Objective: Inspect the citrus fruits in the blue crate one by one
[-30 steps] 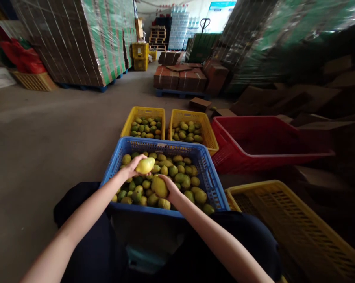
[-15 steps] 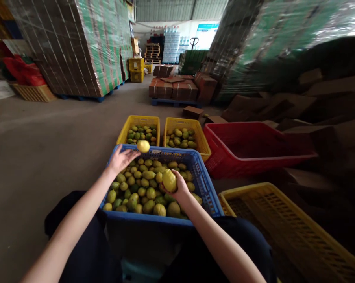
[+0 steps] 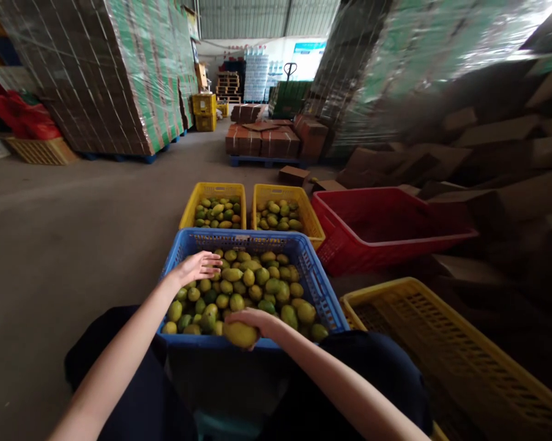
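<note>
A blue plastic crate (image 3: 327,295) full of yellow-green lemons (image 3: 232,275) stands in front of my knees. Over its left side, my left hand (image 3: 199,267) is open, fingers stretched out to the right with nothing in them. Near the crate's front rim, my right hand (image 3: 254,320) grips a large yellow lemon (image 3: 240,334), its fingers partly hidden behind the fruit. Just beyond the blue crate, a left yellow crate (image 3: 186,205) holds greener lemons, and a right yellow crate (image 3: 313,215) holds yellower ones.
A red crate (image 3: 319,228) sits to the right, with a yellow crate (image 3: 407,285) nearer me. Behind it lie piled cardboard boxes (image 3: 459,153). Farther off are a pallet of flat brown cartons (image 3: 262,142) and tall wrapped stacks (image 3: 142,79) on both sides.
The lemon that was in the air off my left fingertips is gone from there. My left hand has come down over the blue crate. My right hand has moved toward me with its lemon.
</note>
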`<state>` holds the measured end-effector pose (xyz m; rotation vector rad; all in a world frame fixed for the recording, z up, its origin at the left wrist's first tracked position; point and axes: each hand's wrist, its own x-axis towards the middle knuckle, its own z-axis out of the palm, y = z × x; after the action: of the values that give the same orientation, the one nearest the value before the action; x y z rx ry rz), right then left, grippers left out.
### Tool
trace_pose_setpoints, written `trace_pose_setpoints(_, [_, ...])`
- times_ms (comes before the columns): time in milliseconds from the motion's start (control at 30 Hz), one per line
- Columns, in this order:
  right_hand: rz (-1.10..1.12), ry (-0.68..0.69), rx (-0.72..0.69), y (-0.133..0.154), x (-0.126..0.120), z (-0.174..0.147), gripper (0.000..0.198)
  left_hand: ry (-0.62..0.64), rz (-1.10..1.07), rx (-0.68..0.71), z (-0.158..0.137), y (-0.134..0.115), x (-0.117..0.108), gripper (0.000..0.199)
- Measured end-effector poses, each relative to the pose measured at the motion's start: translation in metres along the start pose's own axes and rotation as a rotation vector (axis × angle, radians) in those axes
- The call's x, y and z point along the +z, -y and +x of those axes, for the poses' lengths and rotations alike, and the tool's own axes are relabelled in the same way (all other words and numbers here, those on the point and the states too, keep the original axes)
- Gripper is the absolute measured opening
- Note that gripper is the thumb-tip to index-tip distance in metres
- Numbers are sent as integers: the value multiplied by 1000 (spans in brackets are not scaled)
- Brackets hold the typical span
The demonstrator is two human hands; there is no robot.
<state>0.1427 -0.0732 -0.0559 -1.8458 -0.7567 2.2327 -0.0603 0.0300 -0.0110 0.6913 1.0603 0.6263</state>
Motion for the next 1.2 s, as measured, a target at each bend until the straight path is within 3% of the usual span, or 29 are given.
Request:
trace_pose_setpoints(67, [-67, 27, 34, 5, -3, -3, 10, -31, -22, 27, -2, -2, -1, 28])
trace_pose_setpoints(167, [-39, -39, -82, 33, -28, -11, 16, -94, -59, 40, -3, -4, -3, 28])
trace_pose_setpoints(267, [100, -153, -320, 72, -73, -25, 33, -140, -108, 55, -3, -5, -5, 26])
trace_pose_setpoints(367, [504, -372, -804, 94, -117, -36, 50, -188, -133, 69, 1, -3, -9, 24])
trace_pose_setpoints(433, [633, -460, -910, 94, -134, -39, 57, -217, -105, 58, 6, -1, -11, 22])
trace_pose_setpoints(500, [696, -457, -878, 88, -136, -38, 59, -244, -13, 45, 13, 3, -12, 20])
trace_pose_setpoints(633, [859, -341, -762, 77, -118, -37, 62, -315, 327, 15, 33, 22, -12, 21])
trace_pose_setpoints(833, [1089, -294, -674, 78, -108, -56, 64, -408, 661, -47, 56, 94, -8, 8])
trace_pose_setpoints(933, [1147, -270, -653, 79, -116, -62, 60, -443, 841, 41, 67, 119, -2, 22])
trace_pose_setpoints(1067, [1162, -175, -680, 77, -125, -63, 42, -356, 1043, 191, 99, 120, 12, 56])
trace_pose_setpoints(1200, [1141, -102, -702, 75, -123, -70, 25, -200, 1118, 216, 130, 109, 27, 61])
